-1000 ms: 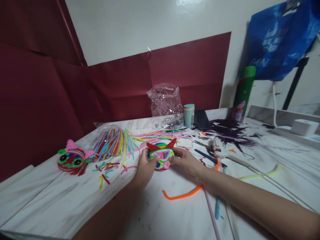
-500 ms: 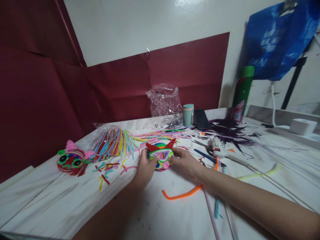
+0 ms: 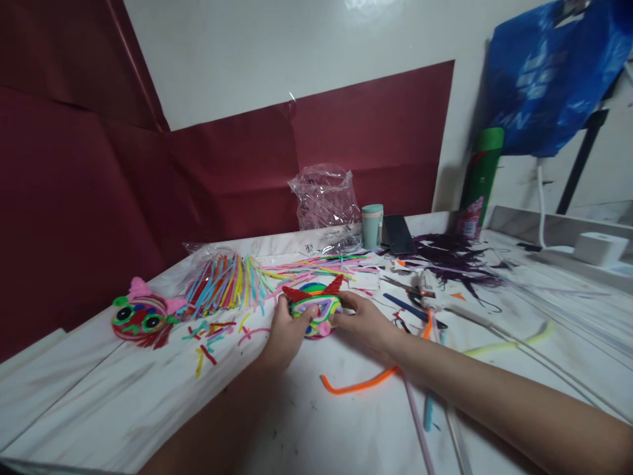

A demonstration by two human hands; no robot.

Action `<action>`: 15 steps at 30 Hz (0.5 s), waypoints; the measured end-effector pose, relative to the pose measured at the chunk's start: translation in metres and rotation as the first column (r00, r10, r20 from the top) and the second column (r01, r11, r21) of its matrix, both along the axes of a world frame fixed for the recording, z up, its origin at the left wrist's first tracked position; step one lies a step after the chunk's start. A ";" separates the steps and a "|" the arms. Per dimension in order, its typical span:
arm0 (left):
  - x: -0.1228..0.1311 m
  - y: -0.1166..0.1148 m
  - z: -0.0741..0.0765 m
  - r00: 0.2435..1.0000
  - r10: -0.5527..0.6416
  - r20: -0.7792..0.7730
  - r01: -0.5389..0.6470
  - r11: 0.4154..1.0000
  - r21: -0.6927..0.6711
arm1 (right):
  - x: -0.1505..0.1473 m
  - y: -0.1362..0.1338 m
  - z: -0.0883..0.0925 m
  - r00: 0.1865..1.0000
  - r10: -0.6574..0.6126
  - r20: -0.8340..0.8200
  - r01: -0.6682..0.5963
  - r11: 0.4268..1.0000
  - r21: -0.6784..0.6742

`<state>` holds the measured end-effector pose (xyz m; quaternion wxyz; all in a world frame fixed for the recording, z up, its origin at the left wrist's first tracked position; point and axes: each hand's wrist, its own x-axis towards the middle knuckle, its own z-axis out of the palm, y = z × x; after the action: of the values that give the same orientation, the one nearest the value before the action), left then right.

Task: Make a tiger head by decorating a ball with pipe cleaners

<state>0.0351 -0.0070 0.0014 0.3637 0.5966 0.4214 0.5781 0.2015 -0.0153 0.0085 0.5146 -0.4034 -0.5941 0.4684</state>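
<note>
A round, striped craft face (image 3: 316, 309) made of coloured fuzzy stems, with two red pointed ears and a pink ball near its bottom, is held at the middle of the table. My left hand (image 3: 288, 330) grips its left side, thumb across the front. On its right side, my right hand (image 3: 363, 321) holds the edge between thumb and fingers. An orange fuzzy stem (image 3: 359, 385) lies below the hands. A similar finished-looking face (image 3: 141, 316) with round black eyes and pink ears rests at the left.
Bundled fuzzy stems (image 3: 225, 284) and short cut pieces (image 3: 212, 336) lie left of centre. At the right are a glue gun (image 3: 429, 290), scissors (image 3: 398, 284) and purple strands (image 3: 445, 257). Behind stand a green cup (image 3: 372, 226), a clear bag (image 3: 327, 201) and a green bottle (image 3: 482, 171).
The craft face has tilted and shifted slightly left in my hands. My left thumb has moved a little upward and right on its front.
</note>
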 end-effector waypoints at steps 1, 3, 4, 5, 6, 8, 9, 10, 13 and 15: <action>0.000 0.000 0.000 1.000 -0.003 0.001 0.003 1.000 -0.003 | 0.000 0.000 0.000 1.000 0.000 0.002 0.000 1.000 0.005; 0.000 0.000 0.001 1.000 -0.007 0.015 0.007 1.000 0.001 | -0.001 0.000 -0.001 1.000 0.001 0.001 -0.001 1.000 0.008; 0.000 0.000 0.002 1.000 -0.013 0.021 0.013 1.000 0.001 | -0.001 0.000 -0.001 1.000 -0.002 0.001 0.002 1.000 0.010; 0.000 -0.001 0.002 1.000 -0.018 0.025 0.018 1.000 -0.001 | -0.001 0.000 -0.001 1.000 -0.006 0.001 0.006 1.000 0.010; 0.000 -0.001 0.002 0.999 -0.023 0.027 0.023 1.000 -0.003 | -0.001 0.000 -0.001 1.000 -0.004 0.002 0.004 1.000 0.009; 0.001 -0.001 0.003 0.999 -0.024 0.032 0.024 1.000 -0.004 | 0.000 -0.001 -0.001 1.000 -0.002 0.001 0.002 1.000 0.002; 0.001 -0.001 0.002 0.999 -0.022 0.035 0.022 1.000 0.000 | 0.000 -0.001 -0.001 1.000 0.000 0.001 0.000 1.000 -0.003; 0.002 -0.001 0.002 0.999 -0.018 0.038 0.018 1.000 0.005 | 0.001 -0.001 -0.001 1.000 0.003 0.000 -0.003 1.000 -0.010; 0.002 0.001 0.002 0.998 -0.007 0.060 0.008 1.000 -0.013 | 0.003 0.002 -0.002 0.999 0.028 -0.025 -0.029 0.999 -0.029; 0.002 0.001 0.004 0.996 -0.033 0.087 0.037 0.998 -0.053 | 0.005 0.005 -0.003 0.998 0.052 -0.037 -0.053 0.998 -0.030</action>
<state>0.0368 -0.0059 0.0050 0.4079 0.5682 0.4104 0.5851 0.2065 -0.0098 0.0057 0.5065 -0.3869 -0.5880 0.4981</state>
